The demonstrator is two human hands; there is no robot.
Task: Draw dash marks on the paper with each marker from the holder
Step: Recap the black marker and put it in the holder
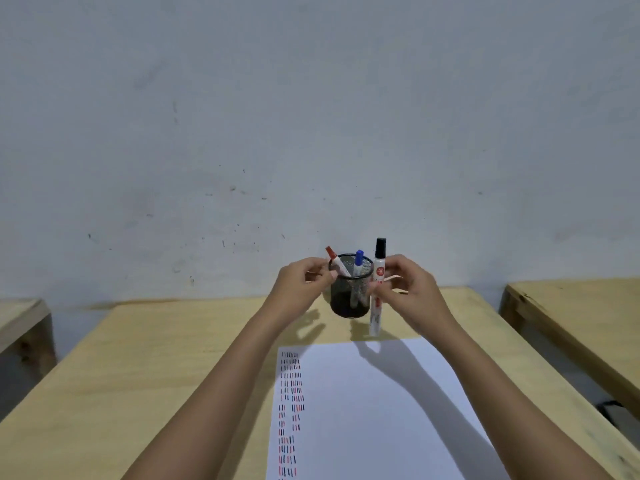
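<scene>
Paper (374, 410) lies nearest me on the table (138, 358), dash marks (290, 410) down its left edge. Beyond the paper, my right hand (410, 292) pinches the black-capped marker (377, 285) upright, just right of the mesh holder (349, 292). My left hand (304, 282), fingers curled, touches the holder's left rim, where red marker (336, 263) and blue marker (357, 263) stand.

A pale, scuffed wall (311, 116) rises behind the wooden table (138, 358). Another wooden bench (581, 306) stands right of it, one more (20, 320) left.

The black-capped marker (377, 285) in my right hand (412, 292) carries a round red emblem and red print on its white barrel, too blurred to read. I can read nothing anywhere else.
</scene>
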